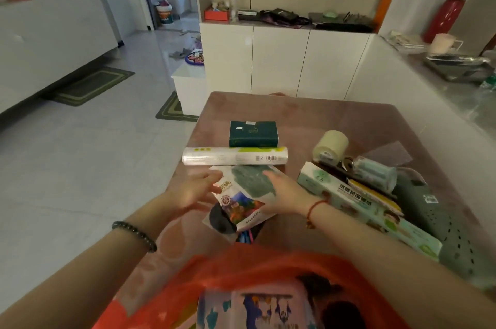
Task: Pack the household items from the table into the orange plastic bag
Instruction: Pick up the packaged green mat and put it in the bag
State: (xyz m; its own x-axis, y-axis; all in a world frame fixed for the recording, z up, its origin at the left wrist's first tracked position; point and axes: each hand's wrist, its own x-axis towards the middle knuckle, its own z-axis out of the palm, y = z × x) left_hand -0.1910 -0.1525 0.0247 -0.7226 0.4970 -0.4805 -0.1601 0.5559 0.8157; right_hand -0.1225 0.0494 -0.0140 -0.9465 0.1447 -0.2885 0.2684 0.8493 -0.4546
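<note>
The orange plastic bag [241, 267] lies open at the table's near edge, with a pink printed packet [255, 307] inside. Just beyond it a white packet holding a green cloth [243, 194] is tilted over a dark round item [220, 221]. My right hand [288, 194] grips the packet's right edge. My left hand [194, 189] is at its left edge with fingers spread, slightly blurred. Behind the packet lie a clear film roll [234, 155] and a dark green tissue pack [253, 134].
On the right of the pink-covered table [308, 114] are a pale paper roll [330, 147], a clear pack of small rolls [375, 173], a long foil box [362, 202] and a green perforated item [442, 226]. White cabinets stand behind, tiled floor to the left.
</note>
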